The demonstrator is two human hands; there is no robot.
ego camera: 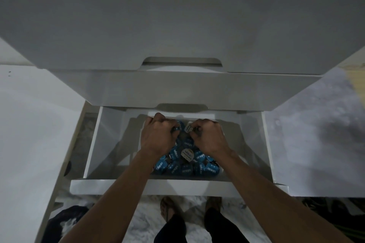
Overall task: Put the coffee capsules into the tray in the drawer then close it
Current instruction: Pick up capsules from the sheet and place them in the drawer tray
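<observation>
Capsules (185, 163) are heaped in a clear tray (227, 138), its long axis front to back, inside an open white drawer (110, 140) above pale floor (316, 124). Capsules are clutched by both hands (158, 136) (207, 136).

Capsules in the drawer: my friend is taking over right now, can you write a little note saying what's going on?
Left hand: fingers curled shut among the coffee capsules.
Right hand: fingers curled shut on capsules too.
Where things are: a heap of blue capsules, plus a couple with pale lids, lies in the clear tray inside the open drawer.
Done: many capsules are in the tray.
Left: let go of the ones in hand, pull both hands out, push the drawer closed.
</observation>
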